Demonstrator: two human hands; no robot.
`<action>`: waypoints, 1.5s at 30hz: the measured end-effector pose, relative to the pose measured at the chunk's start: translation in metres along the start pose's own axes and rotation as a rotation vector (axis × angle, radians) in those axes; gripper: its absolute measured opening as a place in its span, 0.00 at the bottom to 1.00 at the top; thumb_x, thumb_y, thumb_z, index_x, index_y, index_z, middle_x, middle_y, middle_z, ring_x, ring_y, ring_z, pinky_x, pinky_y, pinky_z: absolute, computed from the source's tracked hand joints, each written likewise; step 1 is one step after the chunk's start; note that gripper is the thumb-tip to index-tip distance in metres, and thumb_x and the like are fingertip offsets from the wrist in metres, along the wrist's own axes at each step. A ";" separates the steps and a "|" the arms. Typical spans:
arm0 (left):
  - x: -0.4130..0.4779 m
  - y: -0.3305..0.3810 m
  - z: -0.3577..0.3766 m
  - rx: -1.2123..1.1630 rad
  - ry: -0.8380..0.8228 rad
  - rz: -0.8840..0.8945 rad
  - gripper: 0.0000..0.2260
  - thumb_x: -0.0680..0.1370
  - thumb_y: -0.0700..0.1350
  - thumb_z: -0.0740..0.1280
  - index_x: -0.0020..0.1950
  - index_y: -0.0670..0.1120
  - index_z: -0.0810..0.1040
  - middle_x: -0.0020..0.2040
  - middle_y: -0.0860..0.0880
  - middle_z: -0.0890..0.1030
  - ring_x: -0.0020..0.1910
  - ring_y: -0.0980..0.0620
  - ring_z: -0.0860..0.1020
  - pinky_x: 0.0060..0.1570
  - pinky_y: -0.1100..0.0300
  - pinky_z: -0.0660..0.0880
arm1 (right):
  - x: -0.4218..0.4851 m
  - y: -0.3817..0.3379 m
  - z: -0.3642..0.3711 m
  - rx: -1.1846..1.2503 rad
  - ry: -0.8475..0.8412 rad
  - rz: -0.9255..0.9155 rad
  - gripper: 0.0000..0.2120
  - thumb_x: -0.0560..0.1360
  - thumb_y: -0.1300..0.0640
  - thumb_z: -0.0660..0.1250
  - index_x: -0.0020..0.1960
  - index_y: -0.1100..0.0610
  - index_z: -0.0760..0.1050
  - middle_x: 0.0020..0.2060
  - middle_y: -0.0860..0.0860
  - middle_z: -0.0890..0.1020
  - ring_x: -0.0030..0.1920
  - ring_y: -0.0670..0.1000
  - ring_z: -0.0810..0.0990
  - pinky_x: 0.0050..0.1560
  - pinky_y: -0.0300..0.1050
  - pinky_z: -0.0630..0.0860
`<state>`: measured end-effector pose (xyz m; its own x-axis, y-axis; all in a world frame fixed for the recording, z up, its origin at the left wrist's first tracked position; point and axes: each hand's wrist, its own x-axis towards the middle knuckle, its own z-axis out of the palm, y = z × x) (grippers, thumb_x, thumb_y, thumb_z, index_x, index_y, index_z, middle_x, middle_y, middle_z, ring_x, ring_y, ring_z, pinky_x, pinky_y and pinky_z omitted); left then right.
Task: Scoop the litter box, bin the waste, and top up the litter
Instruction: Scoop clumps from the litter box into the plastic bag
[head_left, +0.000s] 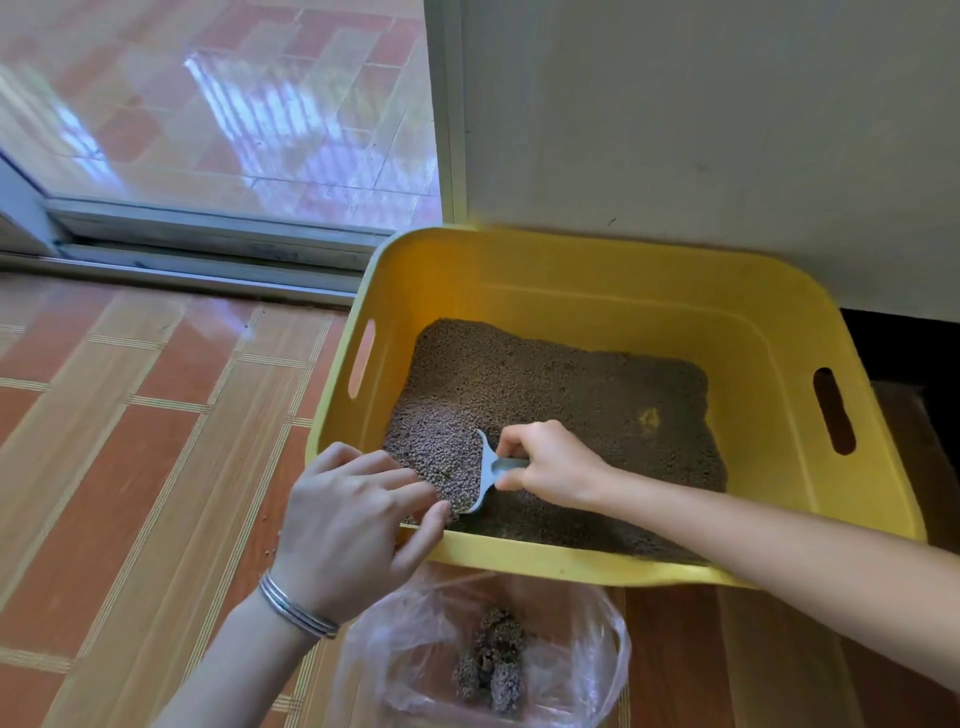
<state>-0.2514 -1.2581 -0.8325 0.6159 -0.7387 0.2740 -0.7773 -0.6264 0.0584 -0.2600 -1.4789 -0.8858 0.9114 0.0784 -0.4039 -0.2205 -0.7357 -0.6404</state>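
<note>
Two hands work at the yellow litter box (597, 270) on the tiled floor: the right hand (550, 465) grips a grey scoop (485, 475) heaped with litter (571, 384), the left hand (348, 525), fingers loosely spread, seemingly touches the load. No readable writing. A clear plastic bag (587, 639) holding clumps (491, 660) sits just in front.

Litter box (597, 564) on floor (130, 415), against wall (701, 130); sliding door track (208, 249) behind-left. Litter (571, 389) inside box. Scoop (475, 475) in box near-left corner, loaded with litter. Plastic bag (571, 649) on floor just before box near rim; clumps (493, 654) inside bag.
</note>
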 end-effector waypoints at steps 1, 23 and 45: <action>0.000 -0.001 0.000 0.000 -0.001 0.009 0.17 0.77 0.55 0.57 0.30 0.53 0.74 0.28 0.57 0.75 0.34 0.55 0.77 0.38 0.58 0.70 | 0.000 0.001 0.000 0.007 -0.003 -0.013 0.08 0.70 0.56 0.72 0.46 0.58 0.76 0.41 0.55 0.81 0.42 0.56 0.79 0.41 0.50 0.73; -0.003 -0.006 0.008 -0.012 0.013 0.023 0.16 0.76 0.54 0.57 0.33 0.52 0.77 0.29 0.57 0.77 0.32 0.55 0.77 0.38 0.57 0.72 | -0.068 0.046 -0.066 0.004 0.224 -0.095 0.05 0.72 0.53 0.70 0.48 0.49 0.78 0.40 0.44 0.83 0.41 0.49 0.80 0.44 0.54 0.75; -0.004 -0.006 0.009 0.004 0.028 0.007 0.17 0.76 0.54 0.57 0.32 0.51 0.77 0.29 0.56 0.77 0.32 0.54 0.77 0.39 0.57 0.71 | -0.080 0.028 -0.080 -0.037 0.328 -0.146 0.05 0.71 0.56 0.72 0.46 0.50 0.77 0.38 0.47 0.82 0.38 0.50 0.79 0.38 0.41 0.70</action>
<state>-0.2477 -1.2533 -0.8423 0.6062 -0.7362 0.3009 -0.7813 -0.6219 0.0525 -0.3116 -1.5594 -0.8189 0.9967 -0.0313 -0.0752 -0.0728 -0.7569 -0.6495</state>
